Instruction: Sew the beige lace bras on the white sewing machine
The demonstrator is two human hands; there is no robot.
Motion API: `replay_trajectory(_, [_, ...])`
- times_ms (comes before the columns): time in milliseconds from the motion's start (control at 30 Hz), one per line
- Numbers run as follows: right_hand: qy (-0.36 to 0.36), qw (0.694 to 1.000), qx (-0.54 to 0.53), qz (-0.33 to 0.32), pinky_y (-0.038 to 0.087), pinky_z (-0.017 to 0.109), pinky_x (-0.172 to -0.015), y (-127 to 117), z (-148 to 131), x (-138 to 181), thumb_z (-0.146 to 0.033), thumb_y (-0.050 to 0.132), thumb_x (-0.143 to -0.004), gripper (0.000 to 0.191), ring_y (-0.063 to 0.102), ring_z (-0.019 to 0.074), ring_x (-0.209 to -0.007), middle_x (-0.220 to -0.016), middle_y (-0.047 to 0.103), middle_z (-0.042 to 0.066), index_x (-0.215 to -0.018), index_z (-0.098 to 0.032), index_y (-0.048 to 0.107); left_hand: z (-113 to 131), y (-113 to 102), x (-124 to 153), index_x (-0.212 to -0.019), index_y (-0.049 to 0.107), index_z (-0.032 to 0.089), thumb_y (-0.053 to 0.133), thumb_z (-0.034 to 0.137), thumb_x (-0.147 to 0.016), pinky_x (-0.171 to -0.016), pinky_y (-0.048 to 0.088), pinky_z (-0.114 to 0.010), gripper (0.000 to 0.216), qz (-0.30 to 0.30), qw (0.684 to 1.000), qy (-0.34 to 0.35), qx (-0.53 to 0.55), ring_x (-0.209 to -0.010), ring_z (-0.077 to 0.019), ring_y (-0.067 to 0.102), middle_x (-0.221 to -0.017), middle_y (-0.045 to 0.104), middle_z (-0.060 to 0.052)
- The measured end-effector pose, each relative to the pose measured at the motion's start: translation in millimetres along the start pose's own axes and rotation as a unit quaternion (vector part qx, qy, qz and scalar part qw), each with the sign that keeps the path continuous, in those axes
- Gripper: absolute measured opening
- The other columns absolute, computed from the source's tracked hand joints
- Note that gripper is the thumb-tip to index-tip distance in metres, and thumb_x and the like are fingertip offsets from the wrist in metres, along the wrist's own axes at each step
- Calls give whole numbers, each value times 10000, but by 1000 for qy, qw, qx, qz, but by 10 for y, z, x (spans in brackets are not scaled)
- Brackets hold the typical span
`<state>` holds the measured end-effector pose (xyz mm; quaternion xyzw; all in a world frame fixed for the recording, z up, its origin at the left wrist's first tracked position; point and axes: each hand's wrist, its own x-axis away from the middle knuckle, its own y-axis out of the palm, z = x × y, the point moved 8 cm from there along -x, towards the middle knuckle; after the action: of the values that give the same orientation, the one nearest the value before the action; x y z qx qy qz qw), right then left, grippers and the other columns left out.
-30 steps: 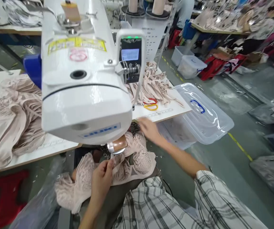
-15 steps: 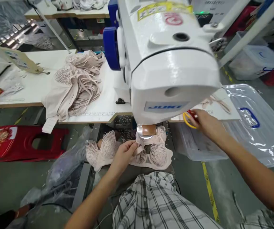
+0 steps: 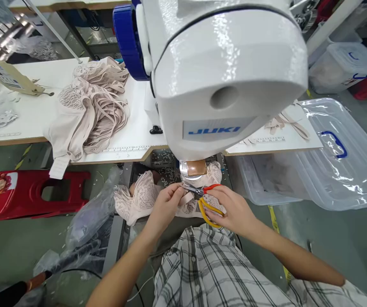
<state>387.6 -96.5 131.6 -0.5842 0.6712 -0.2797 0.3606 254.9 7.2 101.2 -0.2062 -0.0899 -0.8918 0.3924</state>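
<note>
A pale pink lace bra (image 3: 145, 197) lies across my lap, below the head of a white sewing machine (image 3: 231, 85). My left hand (image 3: 167, 204) pinches a narrow strap of it between thumb and fingers. Closed round a pair of scissors (image 3: 209, 209) with red and yellow handles is my right hand (image 3: 233, 211). The blades point left and reach the strap right by my left fingertips. Whether the blades are parted is too small to tell. The right part of the bra is partly hidden behind my right hand and the scissors.
A heap of pink bras (image 3: 90, 106) lies on the white table (image 3: 135, 123) at left. To the right sit a clear plastic lid (image 3: 356, 170) with a blue handle and loose strap pieces (image 3: 286, 123). A red stool (image 3: 65, 187) stands at lower left.
My right hand has brought the scissors from the table's right edge down and left to the strap. My left hand keeps its pinch. The view has shifted closer to the machine.
</note>
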Motion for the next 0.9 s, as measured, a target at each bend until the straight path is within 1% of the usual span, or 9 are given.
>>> replay_trajectory(100, [9,999,-27,-21,599,367,-751,66,44,-70,-313,606,-900,277,703,246,-953,-1121,712,115,-1156,-208,597,52,-58,9,-676,516,200,501,377,-870,-606,356,-243,262,31,998,29,-44,-626,-127,414,-641,453,34])
replay_trajectory(167, [21,998,-51,-39,594,341,-721,81,83,-56,-281,590,-908,254,711,228,-914,-1105,724,100,-1155,-222,605,36,-95,3,-717,539,200,482,344,-868,-598,354,-236,217,33,999,24,-35,-630,-126,424,-659,470,34])
replay_trajectory(267, [52,995,-83,-27,575,309,-663,48,161,26,-235,572,-888,239,709,203,-827,-1027,730,81,-1124,-242,610,-13,-123,-15,-825,578,195,483,425,-895,-557,342,-226,259,9,1000,4,3,-600,-116,422,-664,485,39])
replay_trajectory(367, [54,993,-107,13,561,308,-640,-3,179,96,-234,612,-807,311,695,208,-821,-1028,703,91,-1116,-236,582,-9,-175,-35,-777,541,194,526,543,-890,-508,299,-211,367,4,1000,11,17,-536,-89,355,-618,434,62])
replay_trajectory(467, [26,993,-115,29,567,331,-688,14,118,90,-239,636,-753,392,687,228,-887,-1055,688,104,-1136,-228,553,12,-201,-53,-743,544,190,565,568,-869,-491,280,-207,399,5,1000,18,7,-526,-81,347,-613,444,61])
replay_trajectory(533, [22,992,-118,24,569,338,-703,65,85,46,-239,640,-746,406,685,231,-901,-1053,692,102,-1141,-229,547,23,-190,-63,-787,598,184,572,562,-864,-495,300,-211,386,-2,1000,19,-3,-544,-90,389,-638,496,46])
replay_trajectory(633, [35,991,-130,9,572,340,-702,153,62,-46,-256,654,-738,416,687,234,-900,-1073,698,107,-1140,-229,553,52,-187,-69,-858,652,180,575,533,-862,-516,347,-220,362,-8,999,28,-20,-577,-108,447,-683,560,23])
replay_trajectory(800, [78,988,-132,-35,575,347,-736,247,100,-157,-248,648,-770,333,694,226,-887,-1054,721,85,-1101,-232,614,77,-278,-54,-858,666,185,532,459,-894,-554,374,-233,306,17,996,32,-78,-613,-125,485,-707,593,8])
replay_trajectory(900, [92,984,-143,-48,579,336,-757,261,129,-159,-256,645,-806,314,705,221,-916,-1069,733,75,-1120,-238,643,65,-314,-54,-830,648,191,514,442,-904,-551,375,-239,294,33,995,27,-85,-592,-125,470,-683,576,15])
